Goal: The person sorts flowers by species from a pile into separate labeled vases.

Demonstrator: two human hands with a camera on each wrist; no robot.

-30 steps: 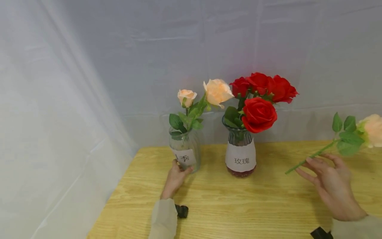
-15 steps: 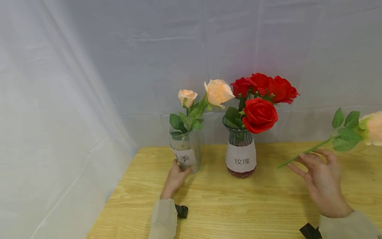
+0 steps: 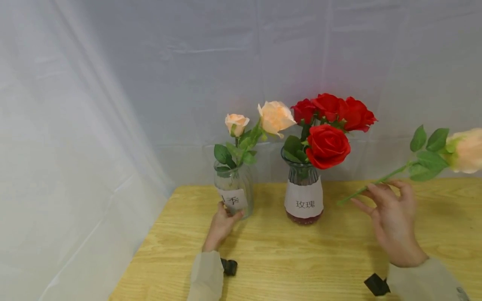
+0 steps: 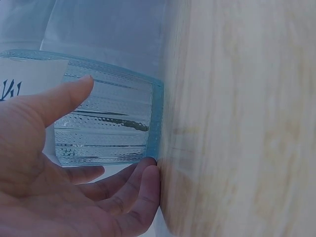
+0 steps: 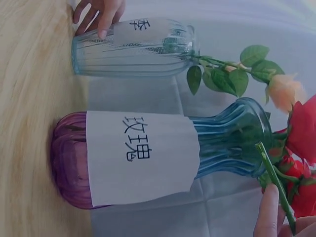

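Note:
My left hand grips the lower part of a clear glass vase, thumb on one side and fingers on the other. In the left wrist view the fingertips are right at the base of the vase, and a stem shows through the ribbed glass. Two peach roses stand in it, and a paper label is stuck on its front. On the right, my right hand pinches the green stem of another peach rose. This rose is tilted, bloom to the right, cut end pointing down left.
Between the hands stands a blue and purple glass vase with a white paper label and several red roses. The wooden table meets a pale sheet behind; another sheet hangs at the left.
My right hand has moved left and slightly away from me with the peach rose, its stem end nearing the red roses' vase. The left hand stays on the clear vase.

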